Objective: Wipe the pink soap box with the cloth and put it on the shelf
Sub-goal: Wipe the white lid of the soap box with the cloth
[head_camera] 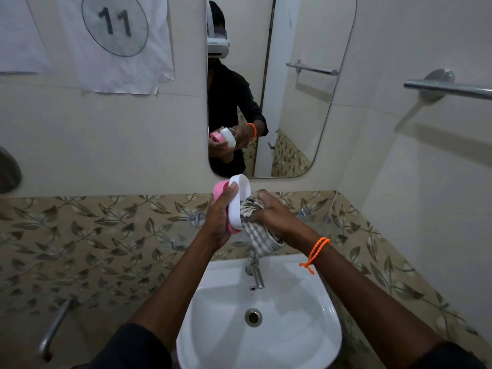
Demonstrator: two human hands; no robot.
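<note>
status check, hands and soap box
Left hand grips soap box above sink. Right hand presses cloth into it. Nothing in the way.

left hand (221, 217) covers most of the pink soap box (220, 189), only its top edge and a bottom sliver show. right hand (271, 217) hides the middle of the cloth (257, 235); cloth hides the white part's inside. tap (255, 272) base sits behind the cloth. towel bar (450, 89) cut off at right edge, sink (292, 328) at bottom edge. dark round thing (9, 171) cut by left edge, can't identify.
</note>
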